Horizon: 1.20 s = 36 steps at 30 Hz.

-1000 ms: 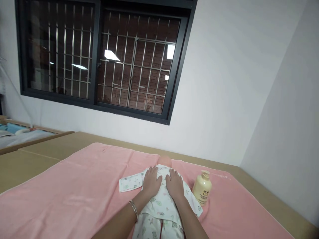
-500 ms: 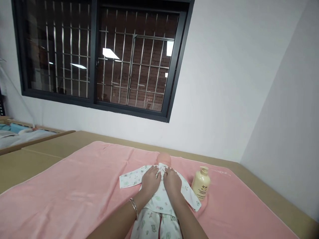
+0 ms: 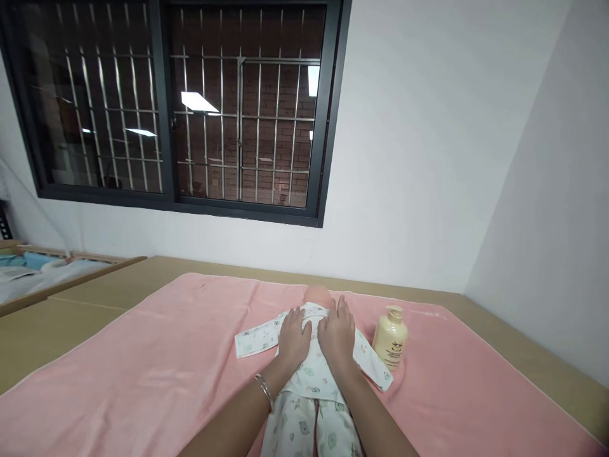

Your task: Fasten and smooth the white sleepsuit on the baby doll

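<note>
While touching the doll (image 3: 317,296), rested the left hand (image 3: 294,336) and the right hand (image 3: 339,334) side by side on its shirt (image 3: 312,376), with thumbs apart; had both lying released, with fingers extended. Had the doll stretched out on the towel (image 3: 162,355), with head toward the wall (image 3: 404,158) and sleeves (image 3: 257,339) spread to 2 sides. Saw the bottle (image 3: 390,334) standing on the towel just beside the sleeve at right; made out a dark emblem (image 3: 398,346) on the front and lines of print (image 3: 394,359), too small to read. Found unreadable pale lettering (image 3: 431,313) near the towel's far right edge.
</note>
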Motion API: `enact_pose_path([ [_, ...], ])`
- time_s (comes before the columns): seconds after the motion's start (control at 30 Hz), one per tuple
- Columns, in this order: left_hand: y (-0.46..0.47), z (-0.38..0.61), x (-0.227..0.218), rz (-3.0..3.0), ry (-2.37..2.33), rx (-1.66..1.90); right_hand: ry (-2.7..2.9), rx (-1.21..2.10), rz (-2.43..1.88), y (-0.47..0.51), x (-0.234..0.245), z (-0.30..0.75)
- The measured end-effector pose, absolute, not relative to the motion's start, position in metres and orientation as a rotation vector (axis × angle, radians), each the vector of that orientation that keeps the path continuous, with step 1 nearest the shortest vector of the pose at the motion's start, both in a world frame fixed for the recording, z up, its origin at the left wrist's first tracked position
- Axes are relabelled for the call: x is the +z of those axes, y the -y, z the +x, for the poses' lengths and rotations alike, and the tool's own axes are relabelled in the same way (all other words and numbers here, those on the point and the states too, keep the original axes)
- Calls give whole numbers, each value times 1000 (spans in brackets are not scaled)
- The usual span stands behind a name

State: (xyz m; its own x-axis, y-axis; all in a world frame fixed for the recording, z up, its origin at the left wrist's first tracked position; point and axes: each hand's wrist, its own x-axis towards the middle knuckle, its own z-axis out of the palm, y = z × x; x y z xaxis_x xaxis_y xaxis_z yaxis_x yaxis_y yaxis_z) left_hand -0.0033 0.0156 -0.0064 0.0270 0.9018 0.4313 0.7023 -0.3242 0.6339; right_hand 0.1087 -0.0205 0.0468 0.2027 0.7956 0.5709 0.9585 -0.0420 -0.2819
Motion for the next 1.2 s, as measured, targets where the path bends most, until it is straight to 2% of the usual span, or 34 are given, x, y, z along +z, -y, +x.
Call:
enact_pose_path([
  [0.17, -16, -6, -12, 1991, -1576, 1345, 1749, -418, -1760, 26, 55, 102],
  [0.37, -19, -5, -17, 1934, -1544, 1427, 2047, -77, -1780, 25, 55, 105],
  [0.57, -19, -5, -16, 1934, -1527, 1438, 1878, -183, -1808, 30, 62, 102],
  [0.73, -22, -4, -18, 1896, -1498, 1461, 2091, -9, -1813, 28, 54, 103],
  [0.9, -22, -3, -20, 1830, -1439, 1509, 2040, -90, -1762, 27, 57, 102],
  [1.07, -22, -2, -19, 1798, -1400, 1543, 2081, -25, -1790, 25, 52, 103],
  [1.2, -25, -1, -20, 1766, -1365, 1558, 1948, -147, -1749, 20, 56, 109],
])
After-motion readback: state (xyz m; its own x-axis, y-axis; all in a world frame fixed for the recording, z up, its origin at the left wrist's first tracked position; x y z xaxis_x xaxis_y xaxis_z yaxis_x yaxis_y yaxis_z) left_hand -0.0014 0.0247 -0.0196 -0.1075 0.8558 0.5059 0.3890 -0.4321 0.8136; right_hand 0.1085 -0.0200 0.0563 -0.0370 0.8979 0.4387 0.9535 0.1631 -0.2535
